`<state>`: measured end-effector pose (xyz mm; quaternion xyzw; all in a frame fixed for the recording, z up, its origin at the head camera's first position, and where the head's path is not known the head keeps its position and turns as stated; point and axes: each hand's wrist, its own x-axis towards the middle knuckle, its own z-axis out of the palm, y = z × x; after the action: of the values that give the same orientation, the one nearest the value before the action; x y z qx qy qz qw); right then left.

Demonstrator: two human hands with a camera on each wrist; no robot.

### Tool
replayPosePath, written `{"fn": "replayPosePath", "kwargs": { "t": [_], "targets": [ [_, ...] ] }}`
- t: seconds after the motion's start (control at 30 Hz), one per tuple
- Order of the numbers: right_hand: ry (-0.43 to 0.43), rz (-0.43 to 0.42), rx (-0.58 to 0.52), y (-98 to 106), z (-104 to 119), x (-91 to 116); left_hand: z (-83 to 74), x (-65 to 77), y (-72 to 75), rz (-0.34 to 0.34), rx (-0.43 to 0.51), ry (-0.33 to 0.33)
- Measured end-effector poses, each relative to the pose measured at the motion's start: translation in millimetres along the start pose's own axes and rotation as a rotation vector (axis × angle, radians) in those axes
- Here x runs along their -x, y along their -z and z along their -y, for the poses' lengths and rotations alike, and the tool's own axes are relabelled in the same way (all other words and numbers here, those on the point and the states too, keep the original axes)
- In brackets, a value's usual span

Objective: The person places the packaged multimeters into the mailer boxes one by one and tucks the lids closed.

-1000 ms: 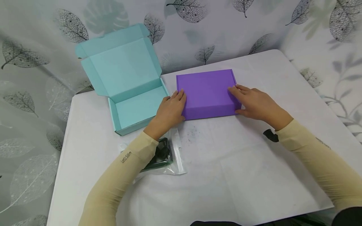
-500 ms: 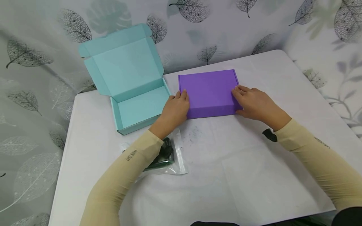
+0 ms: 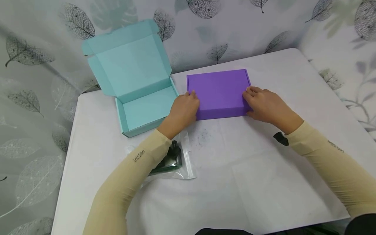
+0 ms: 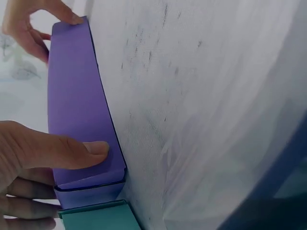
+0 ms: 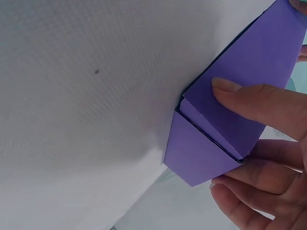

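Note:
A closed purple cardboard box (image 3: 218,91) lies flat on the table. At its left end, my left hand (image 3: 183,107) grips the front corner. The left wrist view shows the left thumb (image 4: 72,152) lying on the front face, the other fingers bent toward the far side. My right hand (image 3: 268,106) holds the opposite end. Its thumb (image 5: 259,103) presses the front face in the right wrist view, while its fingers curl around the end behind a slightly gapped side flap (image 5: 204,148).
Left of the purple box stands a teal cardboard box (image 3: 132,68), lid raised, nothing visible inside. A clear zip bag (image 3: 186,160) with a dark green-edged item lies partly under the left forearm. White cloth covers the table (image 3: 264,182); a leaf-patterned curtain (image 3: 235,26) hangs behind.
My left hand has shifted slightly right along the purple box, and its fingers are more bent. The right hand keeps its hold. The whole head view has drifted a little.

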<state>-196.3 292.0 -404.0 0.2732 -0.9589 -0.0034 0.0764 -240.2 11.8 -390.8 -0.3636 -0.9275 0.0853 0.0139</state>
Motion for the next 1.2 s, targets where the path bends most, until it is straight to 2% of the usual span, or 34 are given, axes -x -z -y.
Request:
{"fn": "replayPosePath", "kwargs": {
  "t": [0.3, 0.77, 1.03, 1.2],
  "targets": [
    [0.02, -0.032, 0.015, 3, 0, -7, 1.7, -3.0, 2.8, -0.047, -0.034, 0.007],
    [0.085, -0.094, 0.042, 1, 1, -16, 11.0, 2.8, 4.0, -0.079, -0.023, 0.024],
    [0.071, -0.101, 0.024, -3, 2, -8, 7.3, 0.8, 0.9, -0.045, -0.006, 0.013],
    [0.043, -0.072, 0.021, -5, -2, 0, 3.9, -2.6, 0.3, 0.011, 0.021, -0.001]
  ]
}}
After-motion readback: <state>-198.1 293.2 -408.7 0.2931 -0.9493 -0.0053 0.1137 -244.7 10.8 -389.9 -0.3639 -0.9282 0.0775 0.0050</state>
